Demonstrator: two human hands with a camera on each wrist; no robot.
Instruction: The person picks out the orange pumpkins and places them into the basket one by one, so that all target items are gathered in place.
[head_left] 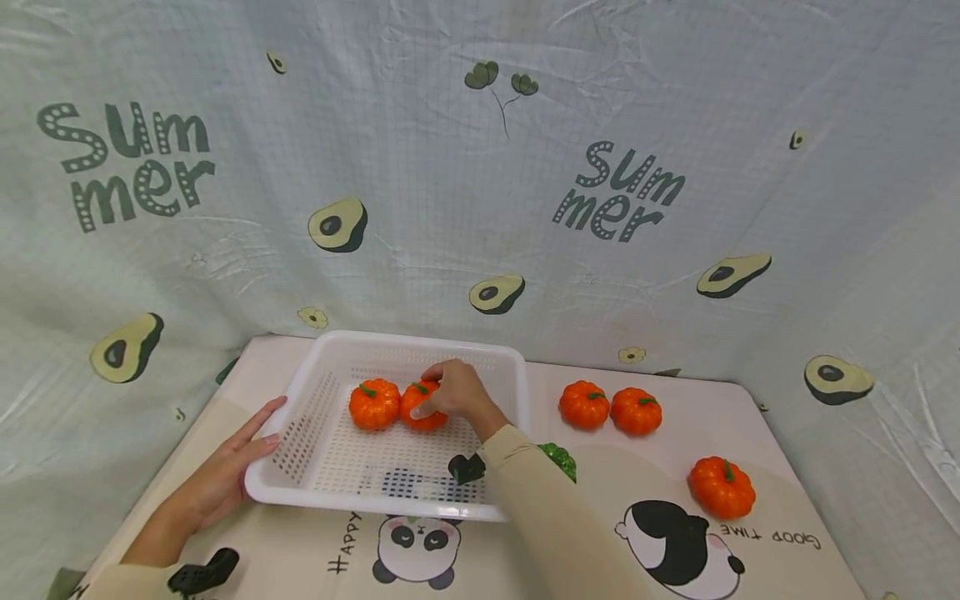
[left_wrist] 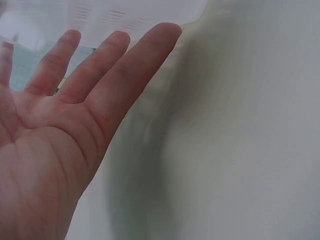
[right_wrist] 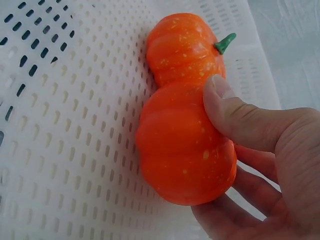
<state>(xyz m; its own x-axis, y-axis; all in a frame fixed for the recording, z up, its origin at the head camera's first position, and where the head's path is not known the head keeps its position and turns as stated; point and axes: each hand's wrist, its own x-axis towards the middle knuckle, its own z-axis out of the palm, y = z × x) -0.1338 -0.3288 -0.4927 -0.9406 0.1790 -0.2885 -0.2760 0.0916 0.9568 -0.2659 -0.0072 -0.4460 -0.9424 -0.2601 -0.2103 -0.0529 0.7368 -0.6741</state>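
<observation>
A white perforated plastic basket stands on the table. Inside it, my right hand grips a small orange pumpkin, thumb on one side and fingers curled round the other. Right beside that one sits another orange pumpkin with a green stem, in the basket too. My left hand is at the basket's left wall, its fingers extended along the outside. In the left wrist view the straight fingers reach up to the basket's underside edge.
Two orange pumpkins, one next to the other, lie right of the basket. A third pumpkin is nearer the table's right edge. Something green and bumpy shows partly behind my right sleeve. A printed curtain hangs behind the table.
</observation>
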